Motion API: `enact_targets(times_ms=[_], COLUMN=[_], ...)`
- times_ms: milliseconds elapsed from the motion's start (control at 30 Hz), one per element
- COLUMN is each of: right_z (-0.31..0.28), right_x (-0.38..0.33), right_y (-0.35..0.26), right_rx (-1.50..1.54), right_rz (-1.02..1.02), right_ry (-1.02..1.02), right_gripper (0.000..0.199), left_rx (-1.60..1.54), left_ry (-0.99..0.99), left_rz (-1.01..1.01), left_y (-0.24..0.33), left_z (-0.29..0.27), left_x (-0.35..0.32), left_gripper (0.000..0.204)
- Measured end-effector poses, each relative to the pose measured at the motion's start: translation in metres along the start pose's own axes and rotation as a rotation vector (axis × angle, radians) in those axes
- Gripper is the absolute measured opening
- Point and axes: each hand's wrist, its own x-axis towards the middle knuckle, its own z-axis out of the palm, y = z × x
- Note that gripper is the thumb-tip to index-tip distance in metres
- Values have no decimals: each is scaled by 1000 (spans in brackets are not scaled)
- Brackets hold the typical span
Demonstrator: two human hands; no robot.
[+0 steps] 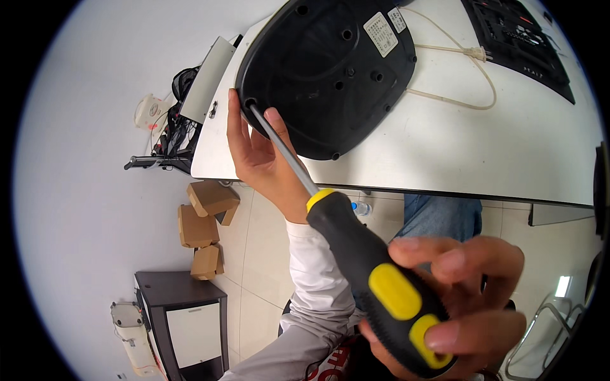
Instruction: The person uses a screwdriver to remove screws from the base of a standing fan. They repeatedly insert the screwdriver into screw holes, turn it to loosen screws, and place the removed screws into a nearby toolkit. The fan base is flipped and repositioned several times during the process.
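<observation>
A large black plastic appliance base [305, 95] lies on the white table, its underside with recessed screw holes and white labels facing me. My left hand [264, 155] grips its near left rim, fingers along the outside and thumb beside a screwdriver shaft. My right hand [470, 298] is closed round the black and yellow handle of that screwdriver [356, 244], close to the camera. The steel shaft slants up to the left, its tip inside the hole at the base's left edge. Whether the tip meets a screw is hidden.
A pale power cord with a plug [476, 54] loops over the white table [445, 152]. At the far right lies a black tool case [521, 47]. Cardboard boxes [198, 232] and a dark cabinet [181, 289] stand on the floor at left.
</observation>
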Motion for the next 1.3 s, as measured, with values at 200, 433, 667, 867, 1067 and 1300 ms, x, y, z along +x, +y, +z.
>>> enact_targets(times_ms=[200, 433, 667, 867, 1067, 1300], right_z=[-4, 15, 25, 32, -8, -5], right_x=[0, 2, 10, 14, 18, 5], right_y=[8, 20, 23, 12, 72, 23], right_rx=[25, 159, -35, -188, 47, 26], right_rz=[-48, -247, -239, -211, -662, -229], right_ry=[-112, 115, 202, 229, -61, -113], right_gripper=[59, 31, 41, 43, 56, 46], left_rx=[58, 16, 19, 69, 27, 47], left_ry=[-29, -36, -40, 9, 2, -6], left_rz=[22, -64, -109, -30, -24, 3], left_y=[-2, 6, 8, 1, 5, 4], left_z=[-2, 2, 1, -7, 0, -4], left_x=[-1, -5, -6, -3, -3, -4], left_gripper=[52, 52, 52, 47, 48, 48])
